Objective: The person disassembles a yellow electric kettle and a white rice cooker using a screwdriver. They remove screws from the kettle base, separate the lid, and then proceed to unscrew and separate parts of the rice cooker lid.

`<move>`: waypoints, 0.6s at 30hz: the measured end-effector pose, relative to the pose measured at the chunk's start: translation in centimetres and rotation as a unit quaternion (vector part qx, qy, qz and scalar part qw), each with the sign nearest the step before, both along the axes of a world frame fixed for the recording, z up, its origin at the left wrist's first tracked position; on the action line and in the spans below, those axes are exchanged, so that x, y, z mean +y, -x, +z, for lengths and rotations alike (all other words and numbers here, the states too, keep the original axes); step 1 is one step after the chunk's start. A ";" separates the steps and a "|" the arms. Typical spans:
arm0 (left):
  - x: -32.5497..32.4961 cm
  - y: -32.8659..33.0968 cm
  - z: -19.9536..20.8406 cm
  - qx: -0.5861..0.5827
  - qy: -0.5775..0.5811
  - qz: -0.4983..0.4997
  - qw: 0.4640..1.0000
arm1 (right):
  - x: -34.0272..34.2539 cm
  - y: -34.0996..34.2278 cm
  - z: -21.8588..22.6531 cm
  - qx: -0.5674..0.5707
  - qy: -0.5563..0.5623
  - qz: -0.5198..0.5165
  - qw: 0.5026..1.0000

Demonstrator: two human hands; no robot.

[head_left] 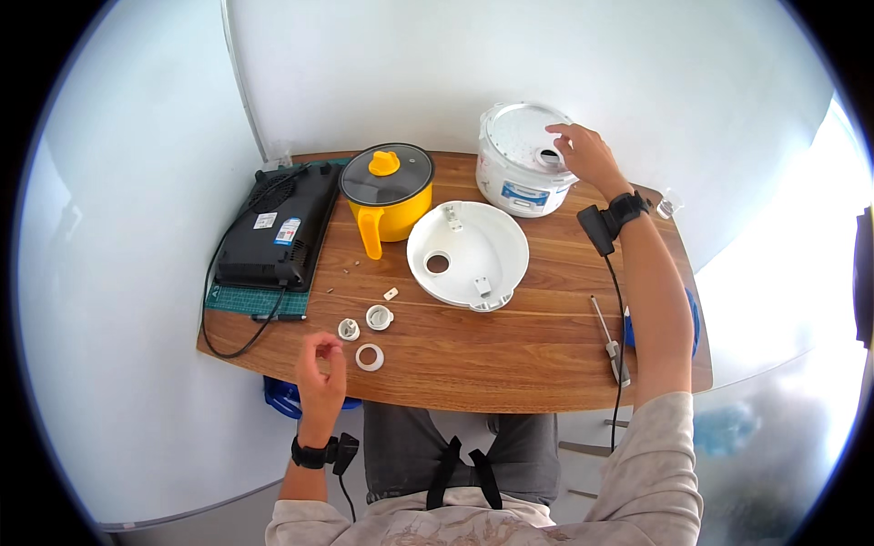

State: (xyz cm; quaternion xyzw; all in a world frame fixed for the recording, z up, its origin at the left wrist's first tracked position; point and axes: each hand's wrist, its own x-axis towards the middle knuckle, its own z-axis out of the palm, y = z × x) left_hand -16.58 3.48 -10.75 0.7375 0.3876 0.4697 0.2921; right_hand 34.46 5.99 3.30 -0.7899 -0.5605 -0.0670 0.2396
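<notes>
Over the lid of a white round tub (523, 196) at the back, my right hand (587, 156) reaches with fingers apart, close to a round hole in the lid. I see nothing held in it. My left hand (320, 387) hovers by the table's front edge, loosely curled, with a gap between thumb and fingers. Nearest to it are a small white cylindrical fitting (349, 334), a white ring (379, 358) and a white round cap-like part (380, 317). A white bowl-shaped cover (473, 250) with a round hole lies inner side up mid-table.
A yellow pot (405, 214) with a dark lid stands back left. Beside it a black flat appliance (273, 241) with a cord rests on a green mat (246, 300). A screwdriver (612, 350) lies front right. A tiny white block (391, 294) and several small bits lie near the fittings.
</notes>
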 end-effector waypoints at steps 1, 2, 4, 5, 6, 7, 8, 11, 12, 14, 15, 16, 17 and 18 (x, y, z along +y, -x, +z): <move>0.1 -0.1 -0.1 -0.004 -0.002 0.006 1.000 | -0.4 0.0 0.1 -0.029 0.019 0.000 0.999; 0.1 0.1 -0.1 -0.004 -0.002 0.014 1.000 | -0.8 1.1 0.4 -0.054 0.040 0.003 0.998; -0.6 -0.5 0.1 -0.006 0.002 -0.002 1.000 | -0.6 2.5 -0.2 -0.078 0.077 -0.004 0.994; -0.8 -1.4 0.4 -0.013 -0.001 -0.009 1.000 | -0.1 2.9 -0.2 -0.084 0.088 -0.014 0.992; -0.9 -2.3 0.7 -0.019 -0.009 -0.019 1.000 | 0.3 3.1 0.0 -0.090 0.098 -0.023 0.991; -1.1 -3.0 1.0 -0.025 -0.012 -0.034 0.999 | -0.1 3.0 -0.1 -0.092 0.101 -0.025 0.990; -1.2 -3.7 1.2 -0.030 -0.015 -0.049 0.998 | -0.3 2.9 -0.2 -0.095 0.104 -0.027 0.990; -1.3 -5.0 2.4 -0.012 -0.007 -0.082 0.997 | -1.3 4.0 -0.3 -0.134 0.108 -0.016 0.985; -1.3 -5.0 2.4 -0.011 -0.014 -0.083 0.996 | -1.8 4.6 -0.4 -0.153 0.109 -0.011 0.982; -1.2 -4.9 2.1 -0.007 -0.024 -0.088 0.996 | -2.4 5.2 -1.2 -0.227 0.104 0.011 0.968; -1.2 -4.8 2.0 -0.008 -0.020 -0.092 0.996 | -2.6 5.2 -1.7 -0.262 0.102 0.020 0.959; -1.3 -4.6 1.9 -0.008 -0.016 -0.095 0.995 | -2.1 4.9 -2.6 -0.284 0.096 0.014 0.954; -1.4 -4.5 1.8 -0.009 -0.012 -0.099 0.995 | -1.8 4.4 -3.5 -0.313 0.060 0.006 0.948; -1.7 -4.3 1.9 -0.001 -0.008 -0.102 0.995 | -1.4 4.2 -4.3 -0.342 0.023 -0.001 0.939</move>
